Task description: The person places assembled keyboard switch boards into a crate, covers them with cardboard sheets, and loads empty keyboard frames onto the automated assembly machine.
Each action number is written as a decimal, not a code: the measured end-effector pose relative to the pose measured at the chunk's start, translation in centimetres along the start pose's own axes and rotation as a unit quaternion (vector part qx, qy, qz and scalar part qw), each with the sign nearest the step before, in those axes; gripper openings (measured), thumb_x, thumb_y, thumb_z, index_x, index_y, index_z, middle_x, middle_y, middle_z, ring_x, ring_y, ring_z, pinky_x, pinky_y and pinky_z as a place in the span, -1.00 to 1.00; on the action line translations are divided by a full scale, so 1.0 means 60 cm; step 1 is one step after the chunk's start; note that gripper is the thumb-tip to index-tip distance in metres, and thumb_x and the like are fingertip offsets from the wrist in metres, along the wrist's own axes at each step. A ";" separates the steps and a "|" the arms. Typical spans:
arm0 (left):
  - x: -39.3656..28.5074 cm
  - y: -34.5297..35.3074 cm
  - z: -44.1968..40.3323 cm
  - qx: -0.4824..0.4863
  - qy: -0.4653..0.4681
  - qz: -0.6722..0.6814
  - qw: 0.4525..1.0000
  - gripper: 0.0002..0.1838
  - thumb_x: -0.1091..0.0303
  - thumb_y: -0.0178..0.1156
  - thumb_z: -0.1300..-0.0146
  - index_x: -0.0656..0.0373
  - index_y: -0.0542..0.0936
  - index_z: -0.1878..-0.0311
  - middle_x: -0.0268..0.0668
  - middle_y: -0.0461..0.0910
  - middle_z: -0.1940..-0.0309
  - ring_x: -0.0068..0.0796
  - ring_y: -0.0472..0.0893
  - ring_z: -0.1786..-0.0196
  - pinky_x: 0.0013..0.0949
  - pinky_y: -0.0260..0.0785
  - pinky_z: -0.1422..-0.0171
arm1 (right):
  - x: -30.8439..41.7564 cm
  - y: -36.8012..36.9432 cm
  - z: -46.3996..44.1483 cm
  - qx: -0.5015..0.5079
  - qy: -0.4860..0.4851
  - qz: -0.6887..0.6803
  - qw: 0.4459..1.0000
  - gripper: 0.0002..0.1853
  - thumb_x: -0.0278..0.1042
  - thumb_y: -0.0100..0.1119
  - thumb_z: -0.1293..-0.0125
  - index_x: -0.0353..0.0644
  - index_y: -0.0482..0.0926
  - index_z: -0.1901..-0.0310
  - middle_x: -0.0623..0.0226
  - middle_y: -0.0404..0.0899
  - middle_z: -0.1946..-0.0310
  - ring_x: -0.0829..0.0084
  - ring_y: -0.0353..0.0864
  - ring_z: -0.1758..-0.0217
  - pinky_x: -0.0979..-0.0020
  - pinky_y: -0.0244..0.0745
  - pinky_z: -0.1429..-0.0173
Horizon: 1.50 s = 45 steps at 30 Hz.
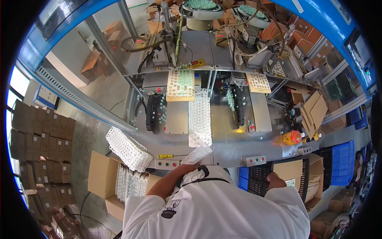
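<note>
My left hand (188,167) is closed on a white keyboard frame (197,154), held tilted low over the bench's front edge. Just beyond it lies a stack of white keyboard frames (199,119) on the metal bench (234,149). To the right, my right hand (274,178) is at a cardboard sheet (288,171) over a black crate (258,181); its fingers are partly hidden. A keyboard frame with green keycaps (181,83) sits on a wooden-coloured fixture at the machine.
More white frames (128,149) lean at the bench's left end, above an open box of frames (131,182). A yellow tool (165,156) and button boxes (254,160) line the front edge. Orange bottles (292,138) stand right. Blue crates (342,163) are beyond.
</note>
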<state>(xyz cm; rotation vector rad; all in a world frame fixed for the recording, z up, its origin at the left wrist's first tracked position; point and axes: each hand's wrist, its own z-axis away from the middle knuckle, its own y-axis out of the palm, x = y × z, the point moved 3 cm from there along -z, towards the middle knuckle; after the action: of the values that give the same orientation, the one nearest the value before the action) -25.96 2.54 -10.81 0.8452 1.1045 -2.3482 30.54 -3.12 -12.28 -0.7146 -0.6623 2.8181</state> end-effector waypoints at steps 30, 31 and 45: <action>0.006 0.012 -0.009 -0.066 0.072 -0.076 0.992 -0.47 0.01 -0.01 -0.23 0.13 0.39 -0.18 0.01 0.40 -0.15 0.03 0.39 -0.18 -0.12 0.25 -0.26 | 0.009 -0.009 0.015 -0.023 0.034 -0.030 0.999 -0.67 -0.26 0.17 -0.14 -0.12 0.60 0.04 0.12 0.56 0.02 0.22 0.53 -0.11 0.23 0.44 -0.13; 0.009 0.011 -0.011 -0.062 0.074 -0.071 0.993 -0.48 0.02 0.00 -0.23 0.13 0.39 -0.17 0.02 0.41 -0.14 0.04 0.40 -0.18 -0.12 0.25 -0.25 | 0.010 -0.009 0.017 -0.023 0.035 -0.031 0.999 -0.67 -0.26 0.17 -0.14 -0.12 0.60 0.04 0.12 0.56 0.02 0.22 0.53 -0.11 0.23 0.44 -0.13; 0.007 0.006 -0.006 -0.054 0.046 -0.027 0.997 -0.49 0.05 0.01 -0.22 0.13 0.39 -0.17 0.04 0.43 -0.11 0.07 0.43 -0.13 -0.11 0.29 -0.21 | -0.028 0.043 -0.058 -0.023 0.150 -0.237 0.960 -0.67 -0.28 0.19 -0.12 -0.09 0.60 0.05 0.14 0.56 0.01 0.21 0.53 -0.11 0.25 0.44 -0.11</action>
<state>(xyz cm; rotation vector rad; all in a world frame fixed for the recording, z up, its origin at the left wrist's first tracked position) -25.94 2.58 -11.46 0.9024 1.2943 -2.2891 33.61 -4.56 -15.50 -0.8385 -0.7286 2.2112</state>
